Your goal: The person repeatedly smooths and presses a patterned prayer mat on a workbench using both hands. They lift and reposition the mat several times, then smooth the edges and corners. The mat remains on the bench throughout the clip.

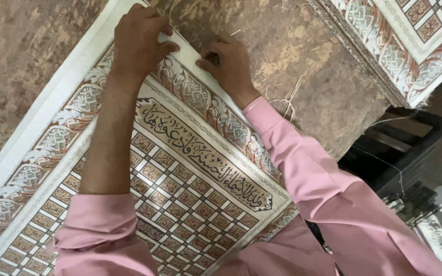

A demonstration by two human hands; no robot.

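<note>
Pink sleeves point(328, 194) of mine frame the printed cloth panel point(180, 174), which lies flat on the mottled brown worktop point(292, 51), its long axis running from the near left corner up toward the far edge. My left hand point(139, 43) pinches the panel's white far border point(182, 53) between thumb and fingers. My right hand point(228, 66) lies just beside it on the same border, fingers curled and pressed down, so the edge runs straight between both grips, about equally near each.
</note>
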